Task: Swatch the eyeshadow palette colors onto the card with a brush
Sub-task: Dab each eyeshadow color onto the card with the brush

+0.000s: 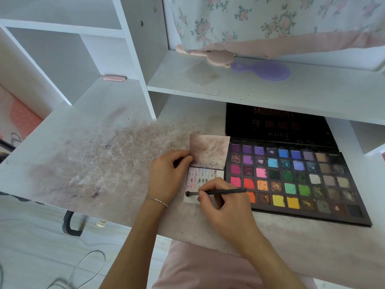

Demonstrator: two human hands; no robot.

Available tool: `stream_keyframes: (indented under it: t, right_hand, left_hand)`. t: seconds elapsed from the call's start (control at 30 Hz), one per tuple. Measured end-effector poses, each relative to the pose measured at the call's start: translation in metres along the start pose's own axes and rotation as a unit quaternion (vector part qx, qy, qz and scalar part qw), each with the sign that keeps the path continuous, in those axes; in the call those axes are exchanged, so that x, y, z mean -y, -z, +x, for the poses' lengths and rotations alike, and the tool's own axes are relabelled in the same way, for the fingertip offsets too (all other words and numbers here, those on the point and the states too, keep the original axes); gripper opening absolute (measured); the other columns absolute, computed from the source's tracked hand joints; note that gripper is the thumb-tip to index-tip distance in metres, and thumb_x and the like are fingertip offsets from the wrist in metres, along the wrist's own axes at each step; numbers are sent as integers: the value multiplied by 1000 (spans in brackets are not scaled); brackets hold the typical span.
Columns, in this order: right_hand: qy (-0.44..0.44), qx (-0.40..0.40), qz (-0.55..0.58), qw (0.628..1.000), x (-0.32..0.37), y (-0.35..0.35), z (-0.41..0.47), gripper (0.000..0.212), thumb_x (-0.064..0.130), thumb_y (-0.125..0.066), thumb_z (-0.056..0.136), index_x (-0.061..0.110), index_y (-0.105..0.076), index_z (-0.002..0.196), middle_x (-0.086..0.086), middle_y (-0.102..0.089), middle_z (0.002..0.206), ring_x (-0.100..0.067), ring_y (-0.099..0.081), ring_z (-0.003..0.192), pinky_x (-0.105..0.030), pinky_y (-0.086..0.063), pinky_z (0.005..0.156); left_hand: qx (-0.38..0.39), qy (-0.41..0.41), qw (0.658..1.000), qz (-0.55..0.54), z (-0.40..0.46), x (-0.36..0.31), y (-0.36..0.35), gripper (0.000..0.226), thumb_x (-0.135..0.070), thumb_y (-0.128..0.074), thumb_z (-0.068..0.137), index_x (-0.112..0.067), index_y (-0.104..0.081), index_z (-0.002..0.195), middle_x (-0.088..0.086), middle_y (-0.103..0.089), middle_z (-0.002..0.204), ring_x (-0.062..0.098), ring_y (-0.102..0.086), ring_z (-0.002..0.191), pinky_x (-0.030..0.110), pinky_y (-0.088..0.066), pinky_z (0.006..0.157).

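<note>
The right hand (pixel 225 203) pinches a brush (pixel 216 192) whose tip touches the card (pixel 205 180), which the left hand (pixel 166 176) grips by its edge, with the open eyeshadow palette (pixel 291 180) just right of both.

The open multicolour palette (pixel 291 180) lies just right of the swatched card (pixel 205 176) (brush (pixel 218 192) bristles touching it).

The right hand (pixel 225 203) covers the lower right part of the card (pixel 205 176) and some orange pans of the palette (pixel 295 180). A shelf (pixel 270 88) hides the top of the palette's lid (pixel 277 124), cutting its lettering. The card's small swatches blur together.
</note>
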State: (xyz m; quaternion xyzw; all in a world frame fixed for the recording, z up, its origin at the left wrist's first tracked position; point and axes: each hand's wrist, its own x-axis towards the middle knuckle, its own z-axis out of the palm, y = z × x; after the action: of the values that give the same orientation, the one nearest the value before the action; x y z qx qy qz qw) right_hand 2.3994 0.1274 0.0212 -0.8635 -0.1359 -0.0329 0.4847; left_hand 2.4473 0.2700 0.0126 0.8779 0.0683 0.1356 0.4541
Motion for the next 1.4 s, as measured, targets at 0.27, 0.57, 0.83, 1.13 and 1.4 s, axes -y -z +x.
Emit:
stream_keyframes:
  t: [0.27, 0.57, 0.83, 1.13, 1.4]
  right_hand:
    - [1, -14, 78, 997, 0, 1, -2, 10, 21, -55, 76, 29, -57, 71, 9, -60, 70, -18, -52, 57, -39, -44, 53]
    - [2, -124, 168, 978, -9, 24, -12, 16, 29, -48, 81, 34, -63, 83, 13, -64, 80, -9, -61, 75, -18, -50, 65]
    - [-40, -173, 81, 981, -28, 55, -22, 21, 15, -49, 80, 34, -58, 77, 12, -60, 80, -8, -55, 66, -13, -43, 52]
    - [-70, -178, -3, 982, -40, 63, -26, 12, 21, -46, 77, 30, -52, 71, 7, -58, 60, -7, -57, 64, -18, -43, 52]
    - [-46, -151, -41, 987, -39, 60, -25, 18, 20, -48, 75, 36, -52, 71, 15, -62, 82, -9, -60, 67, -37, -51, 57]
  left_hand:
    - [1, -3, 1000, 3, 0, 0, 0, 12, -16, -63, 82, -16, -72, 90, -13, -64, 81, 1, -59, 75, 14, -47, 72]
    - [-4, -11, 1000, 2, 0, 1, 0, 12, -15, -64, 82, -18, -73, 88, -25, -58, 75, -8, -55, 72, 6, -43, 69]
    - [-8, -17, 1000, -2, 0, 2, -1, 12, -13, -64, 82, -16, -73, 89, -20, -60, 76, -3, -56, 73, 17, -47, 72]
    - [-8, -12, 1000, -5, 0, 2, -1, 12, -12, -64, 82, -16, -73, 89, -22, -59, 75, -6, -55, 74, 14, -45, 72]
    - [-11, -22, 1000, -2, 0, 3, -1, 12, -12, -64, 82, -14, -73, 89, -18, -60, 77, -4, -55, 73, 15, -45, 72]
